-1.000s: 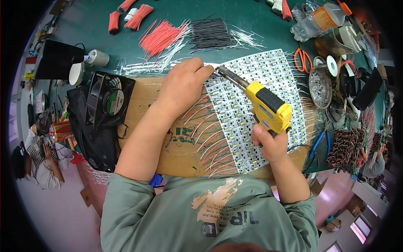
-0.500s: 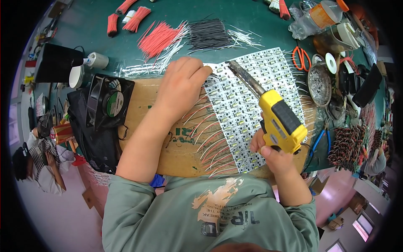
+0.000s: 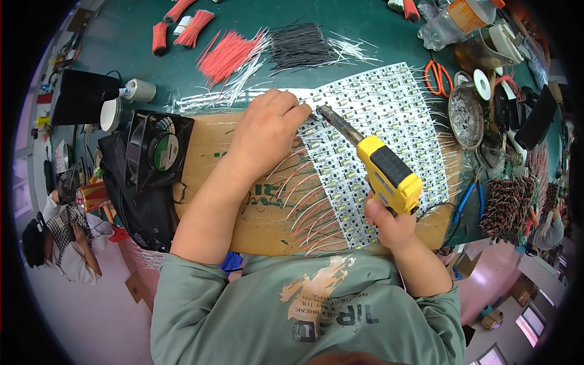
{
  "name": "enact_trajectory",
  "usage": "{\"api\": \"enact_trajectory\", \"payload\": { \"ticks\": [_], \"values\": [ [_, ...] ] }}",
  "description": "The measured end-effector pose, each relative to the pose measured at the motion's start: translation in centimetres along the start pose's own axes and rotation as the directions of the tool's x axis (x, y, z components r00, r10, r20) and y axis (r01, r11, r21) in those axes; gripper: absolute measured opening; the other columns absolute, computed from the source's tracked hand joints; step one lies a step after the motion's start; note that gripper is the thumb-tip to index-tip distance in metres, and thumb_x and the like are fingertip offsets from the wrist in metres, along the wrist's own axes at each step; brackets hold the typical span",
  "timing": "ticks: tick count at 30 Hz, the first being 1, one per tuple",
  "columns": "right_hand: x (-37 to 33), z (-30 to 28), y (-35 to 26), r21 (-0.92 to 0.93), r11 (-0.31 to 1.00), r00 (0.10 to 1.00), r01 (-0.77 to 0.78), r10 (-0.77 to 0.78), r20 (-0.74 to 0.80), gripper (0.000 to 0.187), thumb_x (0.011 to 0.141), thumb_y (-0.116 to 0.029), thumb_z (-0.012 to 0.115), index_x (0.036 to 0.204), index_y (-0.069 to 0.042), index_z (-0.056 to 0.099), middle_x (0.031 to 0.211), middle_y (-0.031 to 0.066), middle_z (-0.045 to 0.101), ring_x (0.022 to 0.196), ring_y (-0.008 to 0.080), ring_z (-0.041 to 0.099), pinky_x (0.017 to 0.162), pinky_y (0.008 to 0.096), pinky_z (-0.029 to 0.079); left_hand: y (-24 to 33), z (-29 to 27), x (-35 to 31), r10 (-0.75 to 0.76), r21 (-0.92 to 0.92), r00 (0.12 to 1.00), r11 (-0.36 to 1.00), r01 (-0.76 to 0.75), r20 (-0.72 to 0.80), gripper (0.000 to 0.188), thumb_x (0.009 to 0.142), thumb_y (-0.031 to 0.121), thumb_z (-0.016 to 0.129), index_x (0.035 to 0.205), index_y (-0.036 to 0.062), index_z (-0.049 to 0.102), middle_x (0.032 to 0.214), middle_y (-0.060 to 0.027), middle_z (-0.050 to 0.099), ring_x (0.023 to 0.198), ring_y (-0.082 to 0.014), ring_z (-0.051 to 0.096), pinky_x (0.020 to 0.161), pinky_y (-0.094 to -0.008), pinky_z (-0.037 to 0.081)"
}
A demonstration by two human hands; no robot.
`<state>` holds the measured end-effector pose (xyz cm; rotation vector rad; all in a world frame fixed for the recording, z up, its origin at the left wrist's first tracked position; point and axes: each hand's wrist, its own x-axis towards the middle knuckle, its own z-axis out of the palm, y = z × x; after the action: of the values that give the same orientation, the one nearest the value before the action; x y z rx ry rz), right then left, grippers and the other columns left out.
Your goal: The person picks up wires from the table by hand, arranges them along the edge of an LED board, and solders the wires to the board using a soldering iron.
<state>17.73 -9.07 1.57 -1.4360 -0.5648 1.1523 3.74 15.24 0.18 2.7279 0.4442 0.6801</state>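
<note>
My right hand [image 3: 392, 226] grips a yellow-and-black soldering gun [image 3: 390, 170] by its handle. Its dark tip points up and left, near the upper left edge of a panel of white circuit boards [image 3: 380, 103]. Beside that tip my left hand [image 3: 267, 131] is closed in a pinch, fingertips at the panel's edge on what looks like a thin dark wire, mostly hidden by the fingers. Red and white wires [image 3: 307, 222] stick out from the panel's left side, over a brown cardboard sheet [image 3: 243, 228]. Small light-coloured parts sit in rows on the panel.
Piles of red wires [image 3: 226, 58] and black wires [image 3: 301, 45] lie at the back. A black fan [image 3: 159, 149] stands left. On the right are orange-handled scissors [image 3: 438, 79], an oval metal dish [image 3: 466, 121], blue-handled pliers [image 3: 469, 201] and a plastic bottle [image 3: 456, 24].
The soldering gun has moved left and slightly down, bringing its tip close to my left fingertips. My left hand has shifted slightly right and down.
</note>
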Motion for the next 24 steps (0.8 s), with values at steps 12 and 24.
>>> {"api": "enact_trajectory", "payload": {
  "ticks": [12, 24],
  "values": [
    [0.3, 0.2, -0.2, -0.060, 0.998, 1.000, 0.020, -0.021, -0.007, 0.022, 0.085, -0.010, 0.070, 0.102, -0.003, 0.058, 0.081, -0.0013, 0.058, 0.071, 0.0066, 0.052, 0.063, 0.0240, 0.044, 0.2, 0.0, 0.1, -0.014, -0.002, 1.000, 1.000, 0.014, -0.001, 0.029, 0.067, -0.003, 0.063, 0.095, 0.0046, 0.065, 0.089, -0.0091, 0.059, 0.086, -0.0295, 0.057, 0.077, -0.0386, 0.047],
    [-0.3, -0.8, 0.9, 0.115, 0.993, 0.999, 0.036, -0.037, 0.008, 0.029, 0.084, -0.004, 0.070, 0.110, -0.002, 0.058, 0.088, 0.0029, 0.062, 0.076, 0.0106, 0.058, 0.066, 0.0262, 0.048, 0.0, 0.2, -0.1, -0.007, 0.012, 1.000, 1.000, 0.007, 0.017, 0.029, 0.067, 0.000, 0.064, 0.095, 0.0046, 0.064, 0.091, -0.0085, 0.058, 0.088, -0.0287, 0.056, 0.078, -0.0392, 0.047]
  ]
}}
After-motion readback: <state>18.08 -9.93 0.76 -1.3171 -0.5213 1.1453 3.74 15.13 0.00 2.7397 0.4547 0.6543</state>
